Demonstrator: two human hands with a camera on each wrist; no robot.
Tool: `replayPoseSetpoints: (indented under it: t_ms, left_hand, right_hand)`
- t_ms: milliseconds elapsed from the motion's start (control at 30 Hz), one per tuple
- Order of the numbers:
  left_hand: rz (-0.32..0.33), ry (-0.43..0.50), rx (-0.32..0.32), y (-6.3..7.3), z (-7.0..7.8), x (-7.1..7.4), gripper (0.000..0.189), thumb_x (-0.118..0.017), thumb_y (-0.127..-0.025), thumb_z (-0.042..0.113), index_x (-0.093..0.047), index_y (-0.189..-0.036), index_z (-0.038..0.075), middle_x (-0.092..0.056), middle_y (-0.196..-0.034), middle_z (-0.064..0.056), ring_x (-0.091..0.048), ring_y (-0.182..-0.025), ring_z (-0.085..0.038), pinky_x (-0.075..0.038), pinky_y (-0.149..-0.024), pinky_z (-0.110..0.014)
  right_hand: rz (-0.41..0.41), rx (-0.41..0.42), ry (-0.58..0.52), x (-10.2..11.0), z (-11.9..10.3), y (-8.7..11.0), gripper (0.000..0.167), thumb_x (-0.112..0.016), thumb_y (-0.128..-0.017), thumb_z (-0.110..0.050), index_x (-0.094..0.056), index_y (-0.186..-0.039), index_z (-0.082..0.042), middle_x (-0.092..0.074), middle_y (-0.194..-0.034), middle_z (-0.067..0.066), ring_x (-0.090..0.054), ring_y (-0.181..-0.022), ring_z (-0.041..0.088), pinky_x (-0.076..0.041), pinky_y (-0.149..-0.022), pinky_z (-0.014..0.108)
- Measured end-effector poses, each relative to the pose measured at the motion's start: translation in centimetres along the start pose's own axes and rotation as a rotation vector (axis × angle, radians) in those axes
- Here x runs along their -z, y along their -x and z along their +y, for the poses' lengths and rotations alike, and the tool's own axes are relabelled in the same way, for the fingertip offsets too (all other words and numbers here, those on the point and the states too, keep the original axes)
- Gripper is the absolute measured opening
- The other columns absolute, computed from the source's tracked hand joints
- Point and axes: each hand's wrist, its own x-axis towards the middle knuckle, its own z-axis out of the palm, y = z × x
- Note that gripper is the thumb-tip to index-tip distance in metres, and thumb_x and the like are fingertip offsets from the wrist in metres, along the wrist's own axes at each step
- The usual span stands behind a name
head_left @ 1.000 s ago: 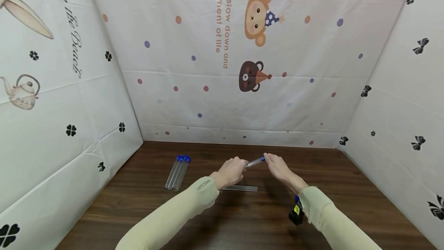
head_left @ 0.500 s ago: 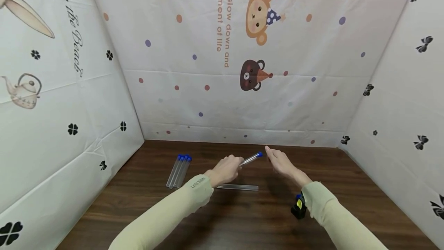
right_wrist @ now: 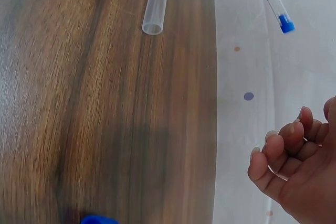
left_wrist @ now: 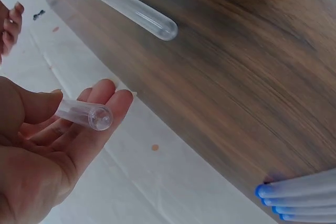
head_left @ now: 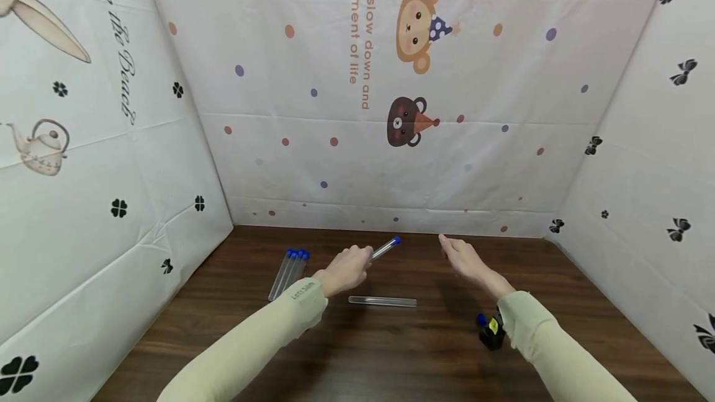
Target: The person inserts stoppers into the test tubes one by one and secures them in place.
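Observation:
A clear test tube with a blue cap (head_left: pixel 385 247) is held in my left hand (head_left: pixel 347 268), above the table. The left wrist view shows the thumb pinching the tube (left_wrist: pixel 84 114) against the fingers, its rounded end towards the camera. In the right wrist view the blue cap (right_wrist: pixel 286 23) sits on the tube's far end. My right hand (head_left: pixel 469 262) is apart from the tube, off to the right, its fingers loosely bent around nothing (right_wrist: pixel 294 166). An uncapped clear tube (head_left: pixel 382 301) lies on the table between the hands.
Several blue-capped tubes (head_left: pixel 289 273) lie side by side at the left, partly behind the left forearm. A black object with a yellow patch (head_left: pixel 492 332) and a blue cap (head_left: pixel 481 319) are near the right sleeve. Printed white sheets (head_left: pixel 335 160) wall the table (head_left: pixel 357 352) on three sides.
My right hand has let go of the blue cap and moved right. My left hand has carried the capped tube left, towards the row of tubes, uncovering the loose tube.

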Motion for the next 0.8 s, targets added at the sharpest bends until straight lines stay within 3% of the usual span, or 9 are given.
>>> replayPoseSetpoints:
  t_ms: [533,800]
  left_hand:
    - [-0.017,-0.006,0.152,1.5,-5.0,2.0,0.004,-0.059,-0.088,0.006,-0.057,-0.09,0.004,-0.054,-0.073,-0.004,-0.05,-0.063,-0.018,-0.041,-0.053,-0.031]
    - [-0.042,-0.015,0.227,2.3,-6.4,2.9,0.007,-0.058,-0.087,0.006,-0.055,-0.081,0.007,-0.054,-0.071,-0.005,-0.049,-0.06,-0.018,-0.04,-0.053,-0.031]
  right_hand:
    - [0.014,-0.055,0.034,1.5,1.7,0.4,0.053,-0.022,-0.106,-0.043,-0.046,-0.08,-0.003,-0.036,-0.054,0.0,-0.035,-0.042,0.013,-0.038,-0.044,0.031]
    - [0.039,-0.014,0.135,2.0,2.5,0.6,0.049,-0.025,-0.107,-0.036,-0.046,-0.076,-0.005,-0.04,-0.055,0.0,-0.038,-0.044,0.013,-0.037,-0.05,0.03]
